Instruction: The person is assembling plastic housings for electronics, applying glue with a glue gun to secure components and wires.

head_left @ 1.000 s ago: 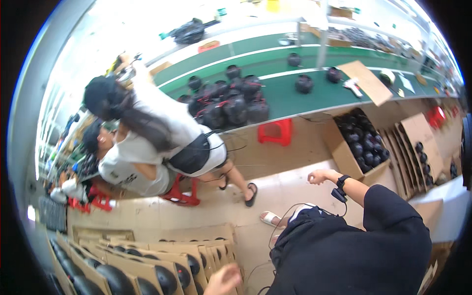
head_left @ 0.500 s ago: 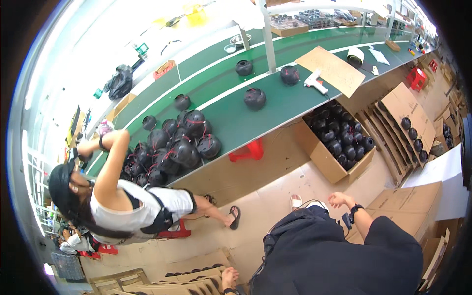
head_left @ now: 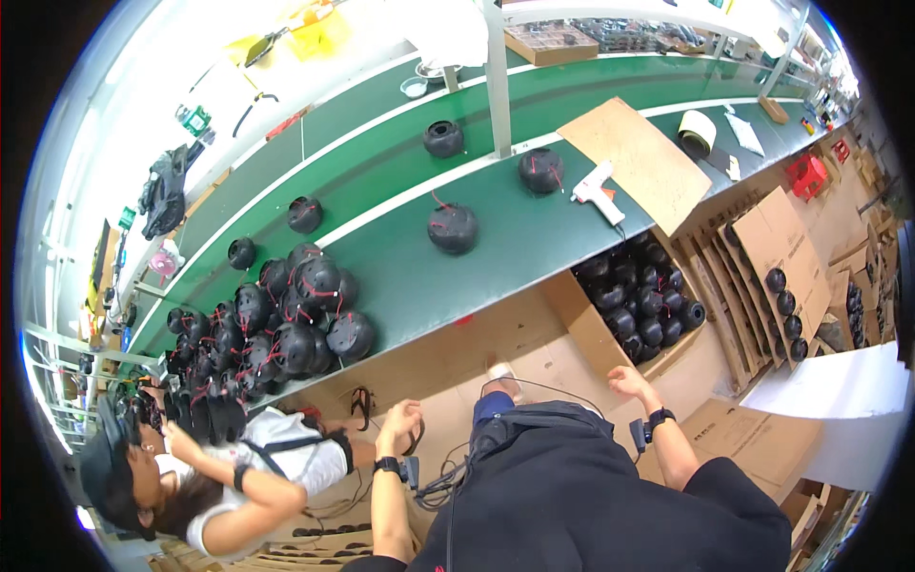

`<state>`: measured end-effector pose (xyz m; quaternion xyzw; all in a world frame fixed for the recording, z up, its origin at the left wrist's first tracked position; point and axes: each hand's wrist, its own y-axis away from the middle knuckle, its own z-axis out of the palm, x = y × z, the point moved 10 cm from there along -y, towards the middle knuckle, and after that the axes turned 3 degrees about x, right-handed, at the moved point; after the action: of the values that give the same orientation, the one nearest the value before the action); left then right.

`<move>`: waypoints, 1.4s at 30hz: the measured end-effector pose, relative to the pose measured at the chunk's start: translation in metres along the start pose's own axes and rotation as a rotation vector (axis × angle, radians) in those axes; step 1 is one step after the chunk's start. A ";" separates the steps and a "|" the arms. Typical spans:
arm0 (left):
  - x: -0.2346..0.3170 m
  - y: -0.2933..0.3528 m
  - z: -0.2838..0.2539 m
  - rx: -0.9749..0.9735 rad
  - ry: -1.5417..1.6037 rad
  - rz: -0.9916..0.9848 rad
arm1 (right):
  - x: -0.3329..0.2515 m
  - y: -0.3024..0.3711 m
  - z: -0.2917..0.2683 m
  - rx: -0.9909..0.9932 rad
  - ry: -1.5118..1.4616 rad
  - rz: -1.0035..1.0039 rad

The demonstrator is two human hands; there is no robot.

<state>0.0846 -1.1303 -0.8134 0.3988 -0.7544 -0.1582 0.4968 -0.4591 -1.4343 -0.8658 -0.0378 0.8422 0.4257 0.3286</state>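
My left hand [head_left: 401, 420] hangs in front of my body on the left, fingers curled in and nothing seen in it. My right hand [head_left: 630, 382] is loosely curled and empty, just below the cardboard box [head_left: 584, 336] full of black round housings [head_left: 651, 303]. Neither hand touches anything. On the green workbench stand a single black round housing [head_left: 452, 232] with a thin red wire and another round housing [head_left: 541, 172]. Beside them lies a white hot glue gun [head_left: 598, 194]. A large heap of such housings with red wires [head_left: 295, 350] covers the bench's left part.
A co-worker in a white top [head_left: 303, 456] sits at the left by the bench. A flat cardboard sheet [head_left: 658, 157] overhangs the bench edge. Stacked cardboard trays [head_left: 721, 296] stand at the right, near a red stool [head_left: 807, 177]. A metal post [head_left: 497, 86] rises behind the bench.
My view has shifted as I moved along the bench. My left hand has risen from low beside the trays to in front of me. The co-worker's raised arm has come down.
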 end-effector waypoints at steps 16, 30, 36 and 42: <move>0.421 -0.247 -0.024 0.392 -0.411 0.297 | -0.402 -0.147 -0.172 0.447 0.419 -0.664; 0.165 0.057 0.056 0.704 0.060 -0.399 | -0.475 -0.378 -0.216 0.449 0.795 -0.608; 0.009 0.269 0.252 1.140 0.473 -0.841 | -0.470 -0.290 -0.124 0.157 0.809 -0.936; 0.019 0.316 0.398 0.628 0.713 -0.585 | -0.448 -0.095 0.022 -0.204 0.944 -1.077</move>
<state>-0.4077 -1.0084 -0.7824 0.7493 -0.4084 0.0876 0.5139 -0.0649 -1.5750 -0.6785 -0.6580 0.7148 0.2195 0.0888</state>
